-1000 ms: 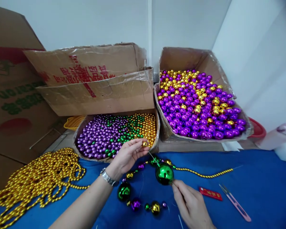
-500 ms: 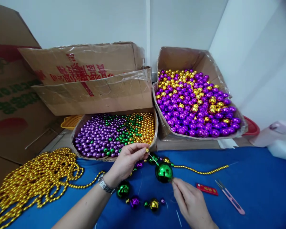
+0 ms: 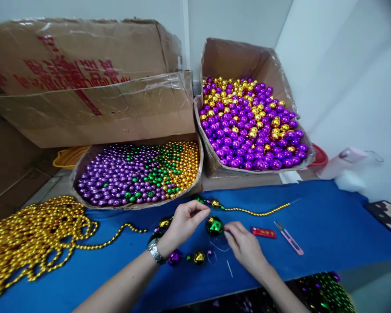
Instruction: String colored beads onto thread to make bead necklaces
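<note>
The shiny green ball [image 3: 217, 226] is between the two hands, over the blue worktop [image 3: 329, 234]. It is round, so it has no long side. A tiny gold bead [image 3: 210, 220] shows at its far left part. The left hand [image 3: 186, 224] has a narrow grip, finger and thumb pinched, just to the far left of the ball. I cannot tell what is in that pinch. The right hand [image 3: 246, 248] is narrow too, its tips just beside the ball's right side. I cannot see what it holds. The right hand is nearer the ball; the left is nearer the bead. A red packet [image 3: 263, 232] and pink snips [image 3: 289, 238] lie to the right.
</note>
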The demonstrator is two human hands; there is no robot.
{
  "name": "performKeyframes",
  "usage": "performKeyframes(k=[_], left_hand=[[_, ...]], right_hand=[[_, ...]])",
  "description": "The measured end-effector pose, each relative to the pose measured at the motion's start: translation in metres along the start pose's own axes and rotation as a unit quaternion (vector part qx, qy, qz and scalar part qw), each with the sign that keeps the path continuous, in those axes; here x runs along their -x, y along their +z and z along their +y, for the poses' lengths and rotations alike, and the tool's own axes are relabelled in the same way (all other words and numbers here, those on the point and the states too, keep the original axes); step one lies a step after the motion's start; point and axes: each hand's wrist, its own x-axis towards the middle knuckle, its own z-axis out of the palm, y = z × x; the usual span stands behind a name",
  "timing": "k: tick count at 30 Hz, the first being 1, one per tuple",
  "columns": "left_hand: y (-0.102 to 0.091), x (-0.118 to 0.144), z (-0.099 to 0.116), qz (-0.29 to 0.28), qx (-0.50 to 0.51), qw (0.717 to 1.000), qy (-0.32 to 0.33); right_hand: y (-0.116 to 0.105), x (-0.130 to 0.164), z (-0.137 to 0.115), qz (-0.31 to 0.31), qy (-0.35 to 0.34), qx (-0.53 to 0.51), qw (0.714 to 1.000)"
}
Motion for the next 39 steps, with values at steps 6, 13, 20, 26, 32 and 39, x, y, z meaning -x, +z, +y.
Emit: performKeyframes(k=[6,13,20,26,32,39], left_hand=[[-0.006,-0.012,0.059,-0.026,-0.045,0.993,0.106],[0.005,-0.016,0.062,0.006,0.104,0.990,0.092],[0.055,0.005,0.001,-0.230,-0.150,0.946,0.174],[0.064,0.016,-0.037,-0.228,-0.406,0.871,0.158],[0.032,0.009,-0.053,-0.203,-0.526,0.812,0.150],[0.014,-0.021,-0.003,-0.256,-0.583,0.763,0.113]], right_hand=[[-0.032,-0.022,-0.028,0.025,-0.024,-0.056,0.998],[-0.047,-0.026,-0.047,0.048,-0.004,-0.127,0.991],[-0.086,-0.030,-0.072,0.095,0.012,-0.278,0.956],[-0.118,-0.021,-0.036,0.292,0.066,-0.368,0.880],[-0.146,-0.010,0.017,0.414,0.097,-0.433,0.795],[-0.139,-0.008,0.012,0.386,0.118,-0.392,0.827]])
